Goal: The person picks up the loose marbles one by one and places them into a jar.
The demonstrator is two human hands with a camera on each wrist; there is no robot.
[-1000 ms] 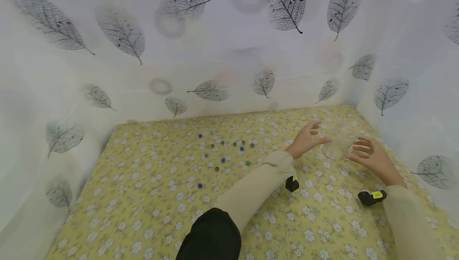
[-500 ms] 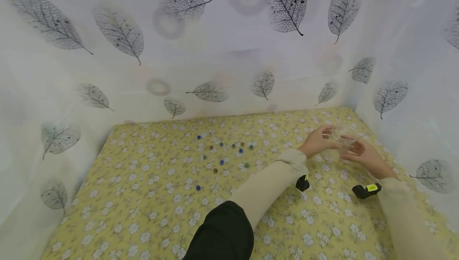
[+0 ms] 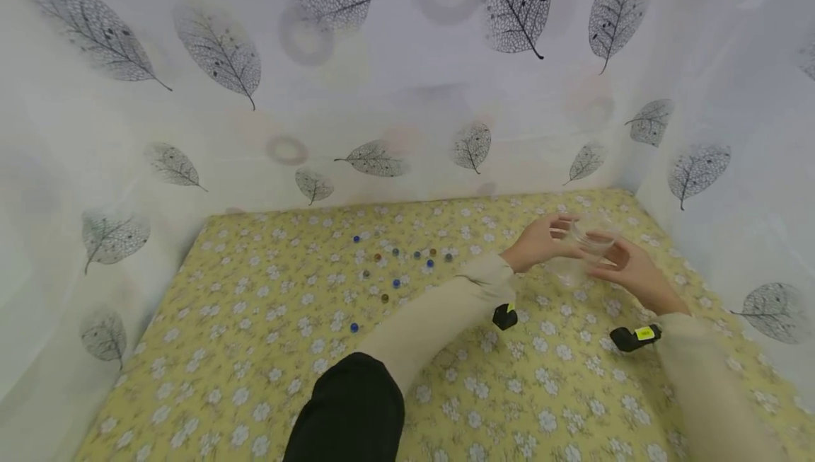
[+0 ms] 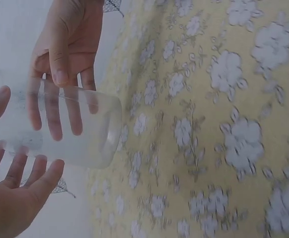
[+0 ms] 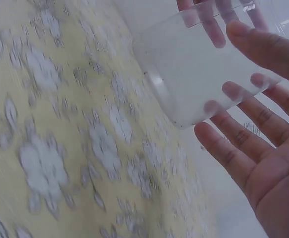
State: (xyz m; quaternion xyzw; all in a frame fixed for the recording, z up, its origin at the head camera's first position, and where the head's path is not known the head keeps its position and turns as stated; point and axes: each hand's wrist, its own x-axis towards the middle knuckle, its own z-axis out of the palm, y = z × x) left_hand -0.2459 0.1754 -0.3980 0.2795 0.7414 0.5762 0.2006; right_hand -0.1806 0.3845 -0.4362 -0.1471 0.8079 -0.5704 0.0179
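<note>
Between my two hands is a clear, see-through jar (image 3: 569, 272), its open rim upward and leaning a little to the right in the head view. My left hand (image 3: 538, 244) holds its left side, thumb in front and fingers behind. From the right, my right hand (image 3: 637, 276) grips it, and the right fingers (image 4: 55, 116) show through the wall in the left wrist view. Nothing is visible inside the jar (image 5: 184, 64). Its base is close to the flowered cloth; whether it touches, I cannot tell.
Several glass marbles, among them a blue marble (image 3: 354, 327) and a brown marble (image 3: 385, 298), lie scattered left of my left sleeve (image 3: 439, 320) on the yellow flowered cloth (image 3: 255, 349). White leaf-printed sheets (image 3: 395, 80) stand around the back and sides.
My hands have come closer together around the jar. It shifted slightly right, then back left with both hands. My left sleeve now covers a green marble that showed before.
</note>
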